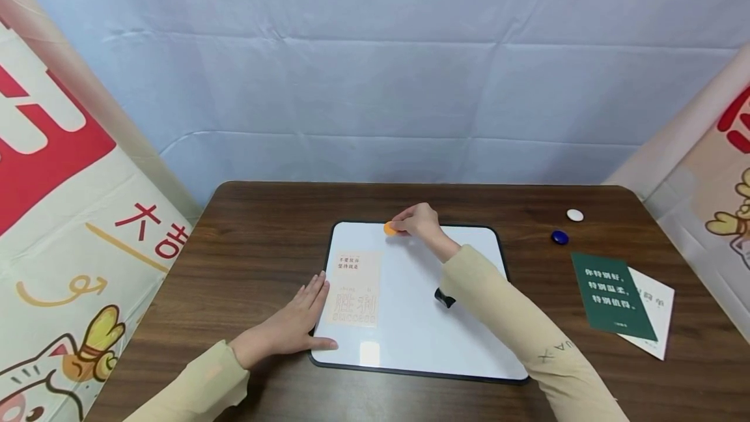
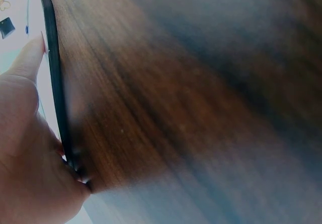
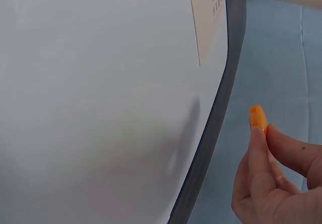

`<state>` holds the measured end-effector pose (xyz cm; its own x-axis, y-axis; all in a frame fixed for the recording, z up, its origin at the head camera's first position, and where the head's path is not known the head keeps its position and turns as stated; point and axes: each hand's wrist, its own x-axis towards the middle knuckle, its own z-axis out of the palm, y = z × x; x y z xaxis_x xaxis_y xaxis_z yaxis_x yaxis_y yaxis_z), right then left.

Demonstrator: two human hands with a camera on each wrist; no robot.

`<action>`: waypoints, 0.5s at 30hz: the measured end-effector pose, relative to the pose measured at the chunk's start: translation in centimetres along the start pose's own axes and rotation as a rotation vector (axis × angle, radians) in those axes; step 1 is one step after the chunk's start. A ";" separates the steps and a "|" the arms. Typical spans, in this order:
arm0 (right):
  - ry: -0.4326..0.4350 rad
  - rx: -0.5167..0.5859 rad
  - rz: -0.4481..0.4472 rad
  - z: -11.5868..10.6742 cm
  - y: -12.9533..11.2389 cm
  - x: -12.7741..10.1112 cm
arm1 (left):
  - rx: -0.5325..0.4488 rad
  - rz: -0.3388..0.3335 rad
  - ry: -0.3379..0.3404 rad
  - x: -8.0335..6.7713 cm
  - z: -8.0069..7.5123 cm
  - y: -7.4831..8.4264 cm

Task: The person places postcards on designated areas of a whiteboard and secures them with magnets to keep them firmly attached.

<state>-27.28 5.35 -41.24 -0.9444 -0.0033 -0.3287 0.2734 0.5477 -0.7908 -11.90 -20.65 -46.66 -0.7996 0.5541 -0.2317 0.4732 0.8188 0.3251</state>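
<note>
Wooden table [image 1: 246, 246]: right hand [image 1: 417, 221] pinches orange magnet [image 1: 389, 228]

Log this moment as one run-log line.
right hand: pinches orange magnet | left hand: flat on whiteboard edge | card: on whiteboard

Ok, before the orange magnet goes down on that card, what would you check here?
1. Right hand pinches the orange magnet: ok.
2. Left hand rests flat on the whiteboard edge, steadying it: ok.
3. Card lies flat on the board: ok.
4. Magnet over the card: not ok, it is near the board's far edge.
5. Black magnet away from the card: ok.
6. Magnet touching the board: cannot tell.
</note>
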 end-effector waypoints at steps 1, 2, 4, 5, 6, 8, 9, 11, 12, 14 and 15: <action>-0.004 0.007 0.001 0.2 -0.1 0.0 | 0.000 0.000 0.001 0.0 0.0 0.0; -0.008 0.013 0.002 0.3 -0.1 0.0 | -0.001 -0.001 0.001 0.0 0.0 0.0; -0.012 0.022 0.008 0.7 -0.2 0.0 | -0.001 -0.003 0.001 0.1 0.0 0.0; -0.012 0.026 0.013 0.9 -0.3 0.0 | 0.000 -0.004 0.001 0.1 0.0 0.0; -0.014 0.026 0.015 1.1 -0.4 0.0 | 0.001 -0.005 0.000 0.1 0.0 0.0; -0.015 0.030 0.023 1.5 -0.6 0.0 | 0.003 -0.010 -0.003 0.1 0.0 0.0; -0.015 0.034 0.028 1.6 -0.6 0.0 | 0.002 -0.011 -0.006 0.1 0.0 0.0; -0.019 0.035 0.027 1.9 -0.7 0.0 | -0.002 -0.011 -0.007 0.1 0.0 0.0; -0.022 0.041 0.025 2.0 -0.8 -0.1 | -0.004 -0.013 -0.009 0.1 0.0 0.1; -0.023 0.048 0.021 2.4 -0.9 -0.2 | -0.007 -0.015 -0.012 0.1 0.0 0.1; -0.025 0.049 0.018 2.5 -0.9 -0.2 | -0.007 -0.017 -0.013 0.1 0.0 0.0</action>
<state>-26.85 2.74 -41.75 -0.9347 -0.0147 -0.3552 0.2994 0.5060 -0.8089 -11.96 -20.58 -46.67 -0.8022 0.5425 -0.2494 0.4572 0.8268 0.3276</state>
